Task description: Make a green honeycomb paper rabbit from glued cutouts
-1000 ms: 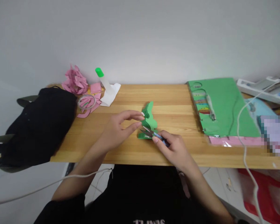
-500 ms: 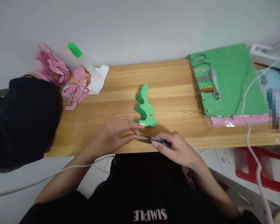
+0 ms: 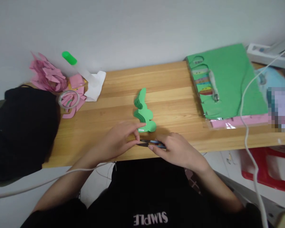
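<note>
The right hand (image 3: 178, 150) pinches the blue snips (image 3: 152, 144), and the left hand (image 3: 119, 139) has its fingers pressed together at their tip. The green paper cutout (image 3: 143, 110) lies just beside them, at 12 o'clock.

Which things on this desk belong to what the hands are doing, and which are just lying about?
In use: green paper cut-out, small scissors in the right hand, left hand beside them.
Lying about: pink paper scraps, tape roll, glue bottle, green paper pack, black bag, white cable.

Right hand (image 3: 178, 152): closed around small blue-handled snips (image 3: 152, 144)
Left hand (image 3: 119, 141): fingertips at the snips' blade tips — grip unclear
Green paper cutout (image 3: 143, 110): on wooden table (image 3: 175, 82), just beyond both hands
</note>
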`<action>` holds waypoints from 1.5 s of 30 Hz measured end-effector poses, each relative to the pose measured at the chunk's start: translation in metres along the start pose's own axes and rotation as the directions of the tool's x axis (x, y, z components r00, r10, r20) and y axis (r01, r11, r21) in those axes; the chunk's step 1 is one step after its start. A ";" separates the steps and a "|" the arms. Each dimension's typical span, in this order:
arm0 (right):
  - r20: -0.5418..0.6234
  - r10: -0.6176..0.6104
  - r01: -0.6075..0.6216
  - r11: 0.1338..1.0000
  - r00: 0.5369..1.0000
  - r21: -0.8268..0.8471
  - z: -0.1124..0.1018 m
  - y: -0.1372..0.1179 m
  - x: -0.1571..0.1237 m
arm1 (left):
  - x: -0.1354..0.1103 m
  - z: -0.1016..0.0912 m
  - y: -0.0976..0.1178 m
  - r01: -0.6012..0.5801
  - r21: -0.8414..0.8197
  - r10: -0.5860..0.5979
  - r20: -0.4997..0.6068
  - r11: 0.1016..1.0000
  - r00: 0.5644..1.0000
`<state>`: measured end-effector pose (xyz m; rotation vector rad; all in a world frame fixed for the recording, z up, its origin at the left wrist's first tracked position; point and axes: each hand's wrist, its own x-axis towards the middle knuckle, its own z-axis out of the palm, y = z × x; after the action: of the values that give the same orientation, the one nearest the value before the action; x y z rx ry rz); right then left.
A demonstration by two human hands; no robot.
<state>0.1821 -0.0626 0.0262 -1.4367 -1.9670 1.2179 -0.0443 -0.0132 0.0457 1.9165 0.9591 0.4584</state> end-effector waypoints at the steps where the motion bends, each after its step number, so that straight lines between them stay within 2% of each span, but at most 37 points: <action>1: 0.025 0.007 -0.006 1.000 1.000 -0.022 -0.003 0.002 0.000 | 0.001 0.000 -0.001 0.038 -0.054 -0.041 -0.042 0.998 0.998; 4: 0.097 0.048 -0.046 0.999 0.994 -0.023 -0.011 0.012 -0.001 | 0.004 -0.002 -0.004 0.146 -0.267 -0.187 -0.134 0.952 0.973; 7: -0.035 0.114 -0.105 0.975 0.993 0.194 -0.012 0.018 0.005 | 0.007 -0.002 -0.005 0.187 -0.393 -0.257 -0.133 0.900 0.957; 9: -0.144 0.169 -0.099 0.911 0.975 0.400 -0.006 0.017 0.013 | 0.010 -0.001 -0.004 0.187 -0.411 -0.260 -0.127 0.892 0.957; 12: -0.191 0.232 -0.080 0.808 0.954 0.583 0.007 0.009 0.028 | 0.014 0.001 -0.001 0.171 -0.402 -0.244 -0.137 0.899 0.960; 16: -0.173 0.251 -0.086 0.765 0.952 0.638 0.017 0.001 0.040 | 0.018 0.002 0.002 0.165 -0.394 -0.238 -0.144 0.904 0.961; 21: -0.170 0.262 -0.085 0.740 0.950 0.667 0.013 0.005 0.043 | 0.019 0.006 -0.004 0.158 -0.403 -0.240 -0.161 0.902 0.957; 23: -0.204 0.307 -0.083 0.713 0.930 0.696 0.010 0.009 0.043 | 0.020 0.009 -0.011 0.122 -0.333 -0.210 -0.243 0.935 0.947; 26: -0.277 0.379 -0.057 0.672 0.883 0.738 0.007 0.016 0.044 | 0.021 0.012 -0.023 0.055 -0.120 -0.092 -0.332 0.991 0.939; 28: -0.302 0.420 -0.053 0.652 0.856 0.756 0.007 0.019 0.045 | 0.021 0.014 -0.032 0.028 -0.030 -0.036 -0.308 0.999 0.951; 32: -0.302 0.472 -0.071 0.623 0.828 0.779 0.009 0.024 0.046 | 0.017 0.021 -0.047 0.037 0.009 -0.034 -0.262 0.999 0.965; 37: -0.290 0.490 -0.083 0.607 0.822 0.790 0.012 0.025 0.046 | 0.007 0.038 -0.060 -0.025 0.064 0.045 -0.332 0.998 0.942; 41: -0.263 0.480 -0.099 0.605 0.837 0.790 0.014 0.020 0.047 | -0.002 0.048 -0.067 -0.107 0.223 0.191 -0.404 0.969 0.895; 45: -0.225 0.446 -0.121 0.623 0.866 0.772 0.018 0.014 0.050 | -0.006 0.048 -0.066 -0.162 0.439 0.326 -0.329 0.884 0.886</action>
<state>0.1572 -0.0226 -0.0025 -1.4064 -0.7841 1.4701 -0.0462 -0.0263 -0.0351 2.3941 1.1326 0.8856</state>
